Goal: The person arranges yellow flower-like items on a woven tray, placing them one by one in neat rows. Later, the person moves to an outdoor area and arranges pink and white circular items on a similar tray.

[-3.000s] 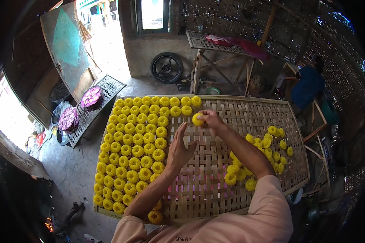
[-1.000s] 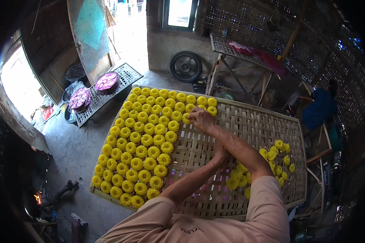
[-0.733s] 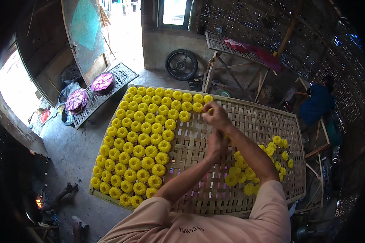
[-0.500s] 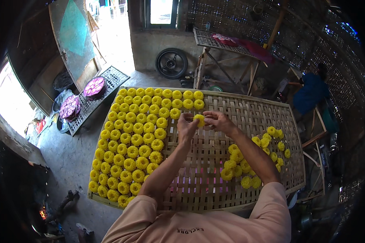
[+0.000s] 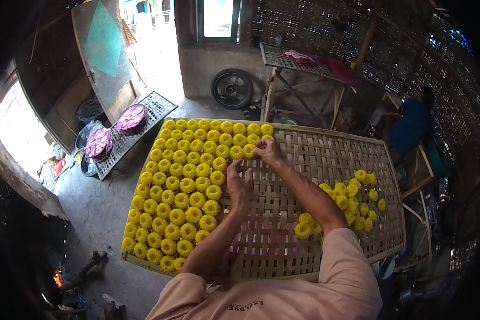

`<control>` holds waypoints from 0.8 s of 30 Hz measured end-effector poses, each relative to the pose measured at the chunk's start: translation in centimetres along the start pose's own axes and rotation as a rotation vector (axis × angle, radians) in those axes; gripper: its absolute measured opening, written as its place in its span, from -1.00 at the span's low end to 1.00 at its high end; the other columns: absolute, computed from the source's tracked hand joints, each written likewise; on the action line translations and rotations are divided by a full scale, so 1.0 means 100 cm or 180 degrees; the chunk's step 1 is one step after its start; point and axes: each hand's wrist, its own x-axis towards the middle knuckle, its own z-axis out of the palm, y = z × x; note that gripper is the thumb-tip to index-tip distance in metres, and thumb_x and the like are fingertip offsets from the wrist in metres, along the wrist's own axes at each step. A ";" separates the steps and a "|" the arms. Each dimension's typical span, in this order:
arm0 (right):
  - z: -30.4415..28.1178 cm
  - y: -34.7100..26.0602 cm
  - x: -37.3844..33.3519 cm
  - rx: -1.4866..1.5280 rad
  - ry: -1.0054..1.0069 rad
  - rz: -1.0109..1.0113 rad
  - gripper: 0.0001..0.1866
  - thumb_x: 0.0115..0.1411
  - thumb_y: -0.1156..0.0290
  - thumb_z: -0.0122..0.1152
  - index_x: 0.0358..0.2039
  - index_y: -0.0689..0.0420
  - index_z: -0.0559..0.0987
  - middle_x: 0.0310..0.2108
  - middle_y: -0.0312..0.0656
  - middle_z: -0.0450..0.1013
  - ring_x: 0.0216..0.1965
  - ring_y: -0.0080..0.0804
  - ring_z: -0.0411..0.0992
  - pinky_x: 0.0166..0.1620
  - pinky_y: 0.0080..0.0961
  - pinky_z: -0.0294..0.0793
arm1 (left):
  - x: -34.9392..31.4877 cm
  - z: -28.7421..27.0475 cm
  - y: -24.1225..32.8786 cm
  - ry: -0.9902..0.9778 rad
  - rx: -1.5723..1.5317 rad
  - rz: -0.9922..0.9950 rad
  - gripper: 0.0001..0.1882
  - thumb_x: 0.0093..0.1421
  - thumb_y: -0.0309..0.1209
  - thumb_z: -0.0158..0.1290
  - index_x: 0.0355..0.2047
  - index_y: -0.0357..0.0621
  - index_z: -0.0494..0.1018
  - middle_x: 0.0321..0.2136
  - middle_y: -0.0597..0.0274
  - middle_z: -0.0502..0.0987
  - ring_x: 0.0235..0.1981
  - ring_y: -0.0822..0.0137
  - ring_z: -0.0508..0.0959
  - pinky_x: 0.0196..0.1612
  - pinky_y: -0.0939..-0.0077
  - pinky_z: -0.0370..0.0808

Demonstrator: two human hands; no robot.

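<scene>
Rows of yellow stringy rings (image 5: 182, 200), each with a dimple in its middle, cover the left part of a woven bamboo tray (image 5: 272, 200). My right hand (image 5: 270, 151) has its fingers curled at the end of an upper row, the tips against one yellow ring (image 5: 249, 151). Part of another ring lies behind its knuckles. Just below and left of it, my left hand (image 5: 240, 186) hovers by the rows' right edge, fingers apart and nothing in them. Loose yellow pieces (image 5: 341, 201) lie in a heap on the tray's right side, partly hidden by my right forearm.
Pink flower-patterned round things (image 5: 131, 117) rest on a lattice rack (image 5: 153, 109) at the left, near an open door (image 5: 102, 58). A black wheel (image 5: 232, 88) leans on the back wall beside a wooden stand (image 5: 298, 61). A small fire (image 5: 57, 277) burns at lower left.
The yellow ring held between both hands is now at the end of an upper row, under my right fingers. My left hand has let go and moved down. The view has shifted slightly.
</scene>
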 end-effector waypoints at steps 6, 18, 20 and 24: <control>-0.046 -0.060 -0.029 -0.0842 -0.0042 -0.0162 -0.68 0.07 0.16 0.33 -0.27 0.11 0.67 -0.35 -0.08 0.62 -0.31 -0.17 0.60 -0.19 -0.29 0.55 | -0.020 0.006 0.016 -0.0689 0.0643 0.0707 -0.73 0.13 -0.48 0.20 -0.14 -0.25 0.55 -0.19 0.03 0.55 -0.11 0.01 0.55 -0.05 0.20 0.48; -0.193 -0.043 -0.164 -0.3419 -0.1350 -0.0531 -0.66 0.09 0.13 0.20 -0.28 0.09 0.71 -0.31 -0.08 0.62 -0.21 -0.09 0.58 -0.05 -0.16 0.48 | -0.107 0.042 0.020 -0.2765 0.0940 0.1869 -0.70 0.12 -0.21 0.26 -0.31 -0.21 0.58 -0.36 0.10 0.56 -0.21 0.07 0.55 0.00 0.23 0.44; -0.188 -0.034 -0.176 -0.3589 -0.1126 -0.1356 -0.67 0.08 0.15 0.21 -0.27 0.10 0.68 -0.27 -0.09 0.61 -0.16 -0.10 0.57 0.01 -0.18 0.45 | -0.107 0.039 0.034 -0.2917 0.0775 0.1573 -0.67 0.09 -0.23 0.27 -0.27 -0.21 0.54 -0.38 0.10 0.57 -0.22 0.05 0.56 -0.04 0.21 0.47; -0.183 -0.060 -0.164 -0.3045 -0.1766 -0.0615 -0.65 0.03 0.17 0.28 -0.23 0.13 0.61 -0.21 -0.12 0.59 -0.14 -0.09 0.55 0.05 -0.21 0.42 | -0.116 0.038 0.040 -0.3034 0.0539 0.0876 -0.60 0.04 -0.28 0.29 -0.19 -0.22 0.45 -0.35 0.06 0.59 -0.21 -0.02 0.58 -0.11 0.19 0.52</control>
